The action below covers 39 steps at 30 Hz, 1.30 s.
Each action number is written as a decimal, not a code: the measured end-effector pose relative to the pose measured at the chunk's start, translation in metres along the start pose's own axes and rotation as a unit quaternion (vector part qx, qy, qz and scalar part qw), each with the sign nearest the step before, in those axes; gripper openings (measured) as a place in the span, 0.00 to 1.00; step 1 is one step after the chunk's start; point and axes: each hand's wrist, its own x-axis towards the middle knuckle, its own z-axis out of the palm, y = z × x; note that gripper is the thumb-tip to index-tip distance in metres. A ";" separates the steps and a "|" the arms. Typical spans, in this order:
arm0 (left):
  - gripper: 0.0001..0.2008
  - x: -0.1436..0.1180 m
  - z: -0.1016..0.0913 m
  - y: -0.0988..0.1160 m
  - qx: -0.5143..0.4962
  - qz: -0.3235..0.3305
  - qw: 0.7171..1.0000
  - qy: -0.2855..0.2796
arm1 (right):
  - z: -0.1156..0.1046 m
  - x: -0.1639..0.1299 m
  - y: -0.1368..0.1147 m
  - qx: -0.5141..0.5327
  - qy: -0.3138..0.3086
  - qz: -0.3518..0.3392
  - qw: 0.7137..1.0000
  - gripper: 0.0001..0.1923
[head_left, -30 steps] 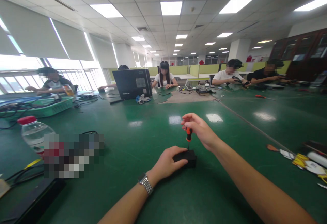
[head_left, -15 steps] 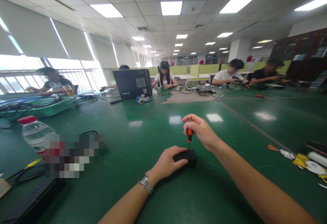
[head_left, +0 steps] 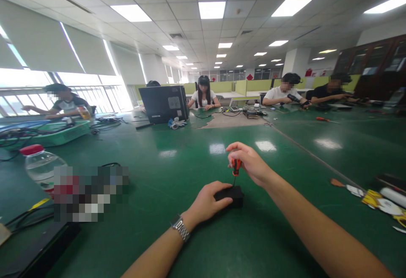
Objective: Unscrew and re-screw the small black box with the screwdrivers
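A small black box lies on the green tabletop in front of me. My left hand, with a metal watch at the wrist, is wrapped over the box's left part, thumb on the near side and fingers on the far side. Above it, my right hand grips an orange-and-black screwdriver by its handle. The screwdriver stands nearly upright, its thin shaft running down to the far top edge of the box. What the tip meets is too small to make out.
At left are a water bottle, a green basket of cables and a long black case. A black computer case and gloves stand farther off. Another screwdriver lies at far right. Several people sit around the table.
The screwdriver's handle looks slightly turned in my right hand. My left hand and the box stay in place. At far left, a person's arm has shifted outward.
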 end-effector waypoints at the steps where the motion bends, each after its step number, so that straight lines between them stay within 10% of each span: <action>1: 0.18 0.000 0.000 0.000 0.000 0.000 1.000 -0.001 | 0.000 0.000 0.000 0.004 -0.009 0.002 1.000 0.08; 6: 0.18 -0.001 0.000 -0.001 0.001 -0.001 1.000 -0.001 | 0.001 0.001 0.000 -0.029 0.057 -0.034 0.997 0.11; 39: 0.18 0.000 -0.001 0.003 0.006 -0.003 1.000 -0.004 | 0.000 -0.001 -0.002 0.007 0.019 -0.006 1.000 0.11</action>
